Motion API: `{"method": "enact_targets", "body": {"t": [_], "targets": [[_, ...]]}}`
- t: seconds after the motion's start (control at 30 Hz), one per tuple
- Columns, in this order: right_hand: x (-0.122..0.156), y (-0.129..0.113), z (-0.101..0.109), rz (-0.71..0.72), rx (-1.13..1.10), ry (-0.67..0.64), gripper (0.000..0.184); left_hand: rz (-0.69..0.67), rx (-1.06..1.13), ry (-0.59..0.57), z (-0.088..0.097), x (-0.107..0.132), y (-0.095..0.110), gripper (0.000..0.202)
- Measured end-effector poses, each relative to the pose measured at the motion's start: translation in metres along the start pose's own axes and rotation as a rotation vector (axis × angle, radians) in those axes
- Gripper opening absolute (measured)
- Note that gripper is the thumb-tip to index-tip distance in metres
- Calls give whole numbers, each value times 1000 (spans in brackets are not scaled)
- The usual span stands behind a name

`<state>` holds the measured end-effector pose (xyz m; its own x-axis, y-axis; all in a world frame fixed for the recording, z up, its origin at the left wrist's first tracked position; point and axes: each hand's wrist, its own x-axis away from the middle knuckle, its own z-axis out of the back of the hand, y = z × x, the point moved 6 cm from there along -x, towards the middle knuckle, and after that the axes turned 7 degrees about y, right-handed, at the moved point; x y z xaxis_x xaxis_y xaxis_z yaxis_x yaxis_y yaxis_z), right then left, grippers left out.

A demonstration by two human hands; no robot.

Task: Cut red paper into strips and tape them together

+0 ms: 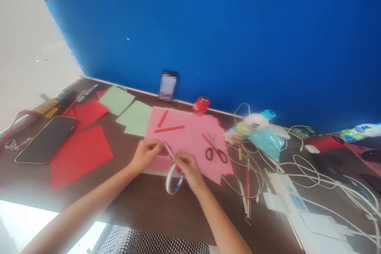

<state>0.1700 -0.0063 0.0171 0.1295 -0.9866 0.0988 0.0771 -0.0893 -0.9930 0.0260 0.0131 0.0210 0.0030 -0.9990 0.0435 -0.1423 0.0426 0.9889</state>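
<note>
My left hand (147, 154) pinches one end of a narrow white strip of tape (169, 150), which seems to lie along a red paper strip. The fingers of my right hand (188, 166) are closed at the strip's other end. Below them hangs the tape roll (169, 180), a white ring with a blue-printed inside, tilted on its edge. Both hands are over the front of a stack of pink paper (193, 127). Two loose red paper strips (169, 129) lie on the pink paper. Scissors (214, 149) with dark handles rest open on its right side.
Red sheets (81, 154), green sheets (117, 101) and a phone (44, 139) lie left. A red round container (201, 105) stands behind the paper, and another phone (168, 86) leans against the blue wall. To the right are a white bottle (256, 123), tangled cables and a power strip (290, 196).
</note>
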Motion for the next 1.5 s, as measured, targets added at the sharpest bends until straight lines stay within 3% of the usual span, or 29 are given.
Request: {"method": "enact_targets", "body": {"t": [0.2,0.73,1.07,1.27,1.5], "targets": [[2,-3,5,44,41,109,27,-6,-27,2,0,0,2,31],[0,-3,0,66,-12,67,21,53,29,4,-1,0,0,30],[-2,4,5,41,26,128,26,222,349,-81,-10,0,-7,38],[-3,3,3,57,47,98,28,144,83,-195,-21,7,-9,27],[3,-3,-1,78,81,146,25,54,63,-139,-19,9,-5,26]]}}
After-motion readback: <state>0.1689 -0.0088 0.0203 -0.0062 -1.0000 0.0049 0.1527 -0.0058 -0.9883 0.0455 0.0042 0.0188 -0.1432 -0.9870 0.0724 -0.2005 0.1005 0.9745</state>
